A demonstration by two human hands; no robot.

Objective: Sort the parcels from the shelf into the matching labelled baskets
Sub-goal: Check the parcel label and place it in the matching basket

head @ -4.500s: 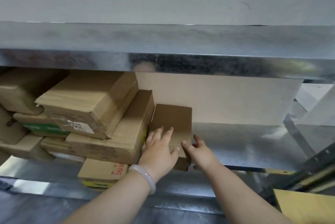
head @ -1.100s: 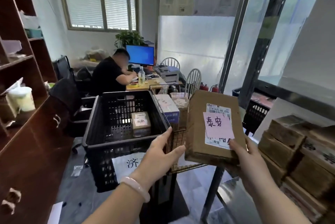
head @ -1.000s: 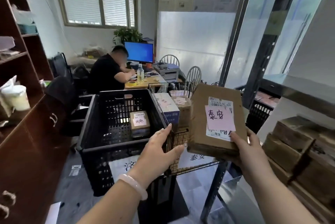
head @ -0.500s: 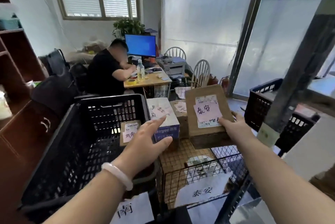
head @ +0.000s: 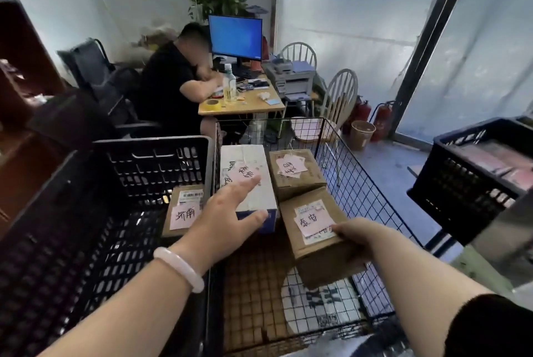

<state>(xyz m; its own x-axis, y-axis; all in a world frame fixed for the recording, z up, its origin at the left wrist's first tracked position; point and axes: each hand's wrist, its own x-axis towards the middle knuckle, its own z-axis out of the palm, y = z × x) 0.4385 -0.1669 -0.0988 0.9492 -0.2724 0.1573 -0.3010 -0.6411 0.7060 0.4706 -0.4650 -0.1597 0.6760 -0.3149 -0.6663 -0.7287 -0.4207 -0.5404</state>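
Pink note (head: 313, 222) handwritten 泰安 on the near brown parcel (head: 315, 258), same 泰安 on the white box (head: 245, 159), 济南 on the flat parcel (head: 173, 229) in the black crate (head: 150, 154), turned note on the rear brown box (head: 300, 183) unclear, printed shipping labels too small to read.

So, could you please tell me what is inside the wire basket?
A white box, a brown box, both with pink notes, and the parcel the right hand holds there. The parcel and the left hand cover what lies beneath them.
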